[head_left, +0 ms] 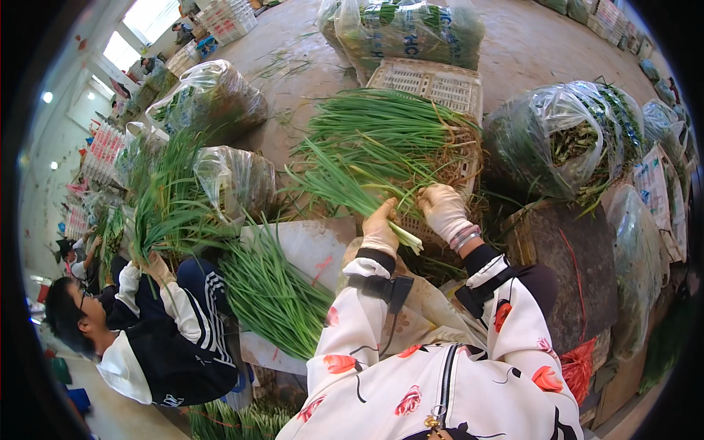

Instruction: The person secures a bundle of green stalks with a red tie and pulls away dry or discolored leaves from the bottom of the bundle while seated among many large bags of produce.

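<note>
My left hand (380, 230), in a pale glove, is closed around a small bunch of scallions (345, 194). Their green leaves point to the far left and their white ends stick out toward the near right. Close by on the right, my gloved right hand (444, 211) has its fingers curled together beside brown roots; what they hold, if anything, is hidden. Beyond both hands, a large pile of scallions (381, 121) with tangled roots on its right side lies on a white plastic crate (433, 77). More scallions (275, 293) lie in a heap by my left forearm.
At left, a seated person (147, 337) holds long green stalks. Stuffed plastic bags stand at the far side (411, 37), right (565, 139) and left (213, 103). A dark block (565, 253) and red plastic strings (579, 367) are near my right arm.
</note>
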Demonstrator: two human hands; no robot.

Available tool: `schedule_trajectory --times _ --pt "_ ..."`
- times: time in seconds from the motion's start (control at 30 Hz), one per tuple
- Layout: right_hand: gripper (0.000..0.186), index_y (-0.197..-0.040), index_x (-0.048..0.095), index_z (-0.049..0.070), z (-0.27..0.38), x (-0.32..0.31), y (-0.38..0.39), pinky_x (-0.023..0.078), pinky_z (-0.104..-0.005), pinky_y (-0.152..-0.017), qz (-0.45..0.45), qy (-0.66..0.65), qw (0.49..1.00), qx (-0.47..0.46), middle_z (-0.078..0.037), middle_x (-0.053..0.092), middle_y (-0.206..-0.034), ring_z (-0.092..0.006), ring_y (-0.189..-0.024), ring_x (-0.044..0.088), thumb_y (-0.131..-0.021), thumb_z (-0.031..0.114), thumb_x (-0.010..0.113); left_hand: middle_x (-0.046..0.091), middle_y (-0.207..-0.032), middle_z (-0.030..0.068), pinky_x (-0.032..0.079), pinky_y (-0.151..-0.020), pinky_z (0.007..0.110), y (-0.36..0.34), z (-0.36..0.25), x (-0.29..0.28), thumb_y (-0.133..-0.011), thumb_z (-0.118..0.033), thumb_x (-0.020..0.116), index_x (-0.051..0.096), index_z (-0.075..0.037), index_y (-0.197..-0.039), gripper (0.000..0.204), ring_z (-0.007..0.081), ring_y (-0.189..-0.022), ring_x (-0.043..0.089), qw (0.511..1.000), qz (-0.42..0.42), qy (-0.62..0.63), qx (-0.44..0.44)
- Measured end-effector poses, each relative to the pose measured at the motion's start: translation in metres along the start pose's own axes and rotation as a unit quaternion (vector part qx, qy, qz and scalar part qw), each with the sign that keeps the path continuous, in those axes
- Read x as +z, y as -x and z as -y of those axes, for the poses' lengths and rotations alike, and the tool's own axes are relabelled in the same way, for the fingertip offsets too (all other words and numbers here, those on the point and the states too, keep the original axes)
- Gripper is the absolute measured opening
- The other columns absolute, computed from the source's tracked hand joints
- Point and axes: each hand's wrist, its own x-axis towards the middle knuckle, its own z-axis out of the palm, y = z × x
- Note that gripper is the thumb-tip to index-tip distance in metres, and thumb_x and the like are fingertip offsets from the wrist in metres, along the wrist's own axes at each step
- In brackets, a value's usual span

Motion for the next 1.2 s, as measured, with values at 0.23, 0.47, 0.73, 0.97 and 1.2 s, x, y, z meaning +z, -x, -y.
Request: schedule_trajectory --times 0.23,0.47,0.73,0.97,1.2 --pt "0.016 -0.099 0.064 0.007 -0.036 -0.031 -0.009 0.050 -0.0335 -0.077 -0.318 -0.126 0.939 0.043 -0.014 0.066 -0.094 -0.0267 -0.085 0.064 -0.087 0.018 0.062 0.056 -0.064 0.0041 0.040 -0.050 0.029 -0.003 -0.002 -0.004 -0.076 -0.007 0.073 0.067 0.002 -0.081 0.012 0.0154 -0.052 0.047 0.998 -0.050 0.029 -0.011" --pt "0.037 -0.103 0.065 0.006 0.008 -0.020 0.021 0.047 -0.0386 -0.085 0.148 0.045 0.986 0.061 -0.016 0.065 -0.099 -0.0336 -0.096 0.060 -0.085 0.038 0.060 0.055 -0.064 0.0038 0.040 -0.049 0.026 0.010 -0.005 -0.004 -0.078 -0.007 0.071 0.066 0.002 -0.081 0.011 0.0138 -0.051 0.046 0.999 -0.003 0.043 -0.001" --pt "0.018 -0.090 0.066 0.002 -0.012 -0.009 0.021 0.046 -0.0395 -0.075 -0.042 -0.217 0.974 0.053 -0.017 0.062 -0.084 -0.0327 -0.082 0.059 -0.082 0.018 0.066 0.057 -0.065 0.0019 0.040 -0.047 0.025 0.020 0.001 -0.007 -0.082 -0.012 0.070 0.065 -0.002 -0.085 0.011 0.0125 -0.051 0.048 1.000 -0.006 0.015 -0.019" --pt "0.016 -0.092 0.065 -0.001 -0.008 -0.018 0.021 0.046 -0.0360 -0.073 0.039 -0.155 0.987 -0.004 -0.015 0.059 -0.082 -0.0282 -0.081 0.058 -0.083 0.013 0.064 0.057 -0.062 0.0036 0.039 -0.045 0.027 0.014 -0.001 0.003 -0.076 -0.006 0.074 0.063 0.000 -0.086 0.016 0.0140 -0.049 0.048 0.997 -0.006 -0.079 -0.013" --pt "0.017 -0.085 0.065 0.004 -0.046 -0.034 -0.003 0.048 -0.0449 -0.075 -0.141 0.136 0.959 0.205 -0.017 0.062 -0.086 -0.0364 -0.085 0.059 -0.081 0.021 0.061 0.066 -0.081 0.0082 0.039 -0.045 0.024 0.027 -0.009 -0.005 -0.078 -0.001 0.069 0.063 -0.005 -0.099 0.022 0.0106 -0.051 0.048 0.998 -0.023 -0.051 0.043"
